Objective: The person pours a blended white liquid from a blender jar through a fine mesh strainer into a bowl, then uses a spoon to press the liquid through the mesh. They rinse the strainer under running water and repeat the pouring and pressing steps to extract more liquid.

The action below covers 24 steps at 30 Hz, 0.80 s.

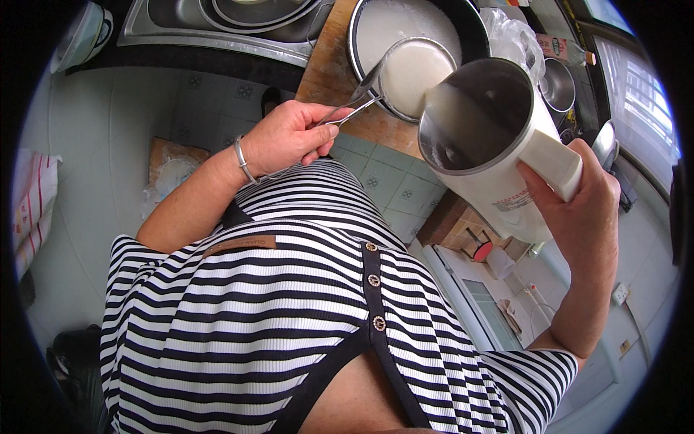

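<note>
My left hand (293,133) grips the thin metal handle of a round strainer (445,57). A second, broader metal handle (370,84) runs alongside it, and I cannot tell what it belongs to. Creamy white liquid (412,76) fills the strainer, which rests at or just over a dark-walled pot (473,32) of white, frothy liquid (398,19). In my right hand (580,190) is the handle of a large white jug with a steel interior (504,184). The jug is tilted, its lip meeting the strainer's right edge, with cloudy liquid (461,116) inside.
The pot stands on a wooden board (320,70). Left of it, a steel sink (217,40) holds metal basins (260,24). A clear plastic bag (512,40), a bottle (564,49) and a metal bowl (557,84) are at the right. Below are floor tiles (374,168).
</note>
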Tool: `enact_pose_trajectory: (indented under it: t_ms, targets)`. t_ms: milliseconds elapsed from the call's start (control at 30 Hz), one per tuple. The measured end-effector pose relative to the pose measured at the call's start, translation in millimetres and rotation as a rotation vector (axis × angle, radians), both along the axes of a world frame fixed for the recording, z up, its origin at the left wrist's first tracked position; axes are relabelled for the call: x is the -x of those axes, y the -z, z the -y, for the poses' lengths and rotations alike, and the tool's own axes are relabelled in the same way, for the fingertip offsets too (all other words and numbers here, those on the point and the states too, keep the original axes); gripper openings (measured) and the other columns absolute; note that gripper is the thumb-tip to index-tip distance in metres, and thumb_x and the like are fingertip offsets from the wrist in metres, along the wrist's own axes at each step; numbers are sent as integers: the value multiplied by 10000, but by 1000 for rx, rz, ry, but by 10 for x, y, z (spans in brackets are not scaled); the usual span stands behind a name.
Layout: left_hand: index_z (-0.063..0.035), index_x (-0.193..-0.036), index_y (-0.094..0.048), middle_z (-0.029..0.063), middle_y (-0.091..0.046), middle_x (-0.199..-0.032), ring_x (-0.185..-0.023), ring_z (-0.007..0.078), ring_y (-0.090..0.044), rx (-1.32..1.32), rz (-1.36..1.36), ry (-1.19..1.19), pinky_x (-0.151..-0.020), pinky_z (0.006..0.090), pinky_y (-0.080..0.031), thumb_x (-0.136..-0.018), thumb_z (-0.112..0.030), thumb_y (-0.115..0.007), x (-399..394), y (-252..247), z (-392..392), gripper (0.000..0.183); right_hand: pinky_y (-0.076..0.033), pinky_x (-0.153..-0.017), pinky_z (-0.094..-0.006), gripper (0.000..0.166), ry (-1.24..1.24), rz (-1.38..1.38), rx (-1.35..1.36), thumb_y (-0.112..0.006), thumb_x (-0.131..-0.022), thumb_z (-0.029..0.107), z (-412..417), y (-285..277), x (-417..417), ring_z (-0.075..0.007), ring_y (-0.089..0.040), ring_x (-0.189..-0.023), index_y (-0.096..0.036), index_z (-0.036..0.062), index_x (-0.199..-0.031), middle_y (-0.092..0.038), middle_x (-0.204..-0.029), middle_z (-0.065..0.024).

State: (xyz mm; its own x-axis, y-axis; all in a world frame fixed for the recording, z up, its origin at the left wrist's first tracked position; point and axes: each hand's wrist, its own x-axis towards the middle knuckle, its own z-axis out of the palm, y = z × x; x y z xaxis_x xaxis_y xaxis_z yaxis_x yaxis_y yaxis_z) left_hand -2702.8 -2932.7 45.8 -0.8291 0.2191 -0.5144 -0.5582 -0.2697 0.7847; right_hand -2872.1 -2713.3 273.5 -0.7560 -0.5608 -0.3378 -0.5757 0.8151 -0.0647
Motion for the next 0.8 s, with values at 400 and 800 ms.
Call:
enact_pose_trajectory:
  t_ms: [400, 800]
  targets:
    - [6, -1357, -505, -26, -551, -683, -514, 25, -455, -46, 22, -14, -500, 184, -412, -977, -109, -503, -6, 28, -32, 397, -504, -611, -274, 244, 95, -25, 68, -800, -774, 144, -231, 27, -32, -123, -621, -648, -617, 15, -871, -671, -737, -77]
    - [-20, -1366, -507, -24, -552, -715, -522, 16, -444, -45, 8, -40, -472, 151, -362, -994, -108, -497, 2, 5, -93, 383, -536, -625, -280, 311, 135, -54, 202, -836, -731, 208, -737, 79, -200, -187, -696, -744, -629, 45, -895, -707, -832, -100]
